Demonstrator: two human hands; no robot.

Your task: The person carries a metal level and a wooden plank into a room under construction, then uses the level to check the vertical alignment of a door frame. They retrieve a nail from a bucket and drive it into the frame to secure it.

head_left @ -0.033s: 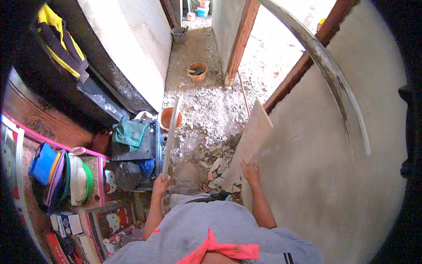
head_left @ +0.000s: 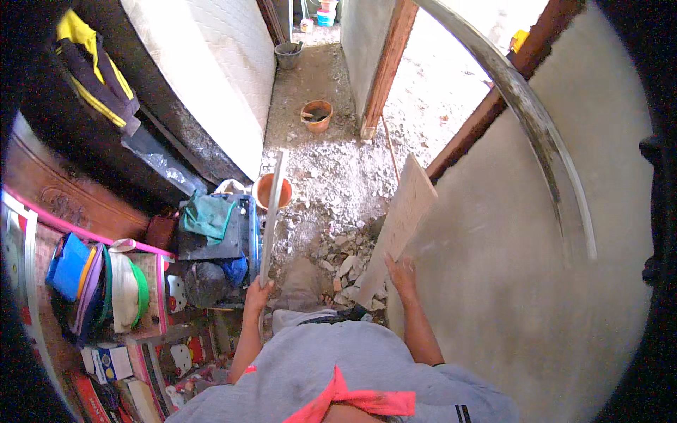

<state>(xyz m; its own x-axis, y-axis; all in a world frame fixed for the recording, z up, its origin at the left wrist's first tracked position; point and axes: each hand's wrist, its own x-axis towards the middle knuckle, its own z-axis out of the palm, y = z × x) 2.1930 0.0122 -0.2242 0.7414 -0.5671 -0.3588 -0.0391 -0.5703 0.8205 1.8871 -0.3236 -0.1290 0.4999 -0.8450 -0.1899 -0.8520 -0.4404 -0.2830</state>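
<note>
Barely a shift, both grips holding: left hand [head_left: 258,295] wrapped round the strip [head_left: 273,204], right hand [head_left: 402,276] clasping the board [head_left: 407,204] by its edge

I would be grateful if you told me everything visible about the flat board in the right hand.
The board is a long, flat, pale beige panel with straight edges, perhaps wood. It is held slanted, its upper end leaning right in the view. The right hand grips its right edge, toward the lower end. In the picture it lies between the rubble and the grey wall, hiding part of the rubble; whether it touches either is unclear.
</note>
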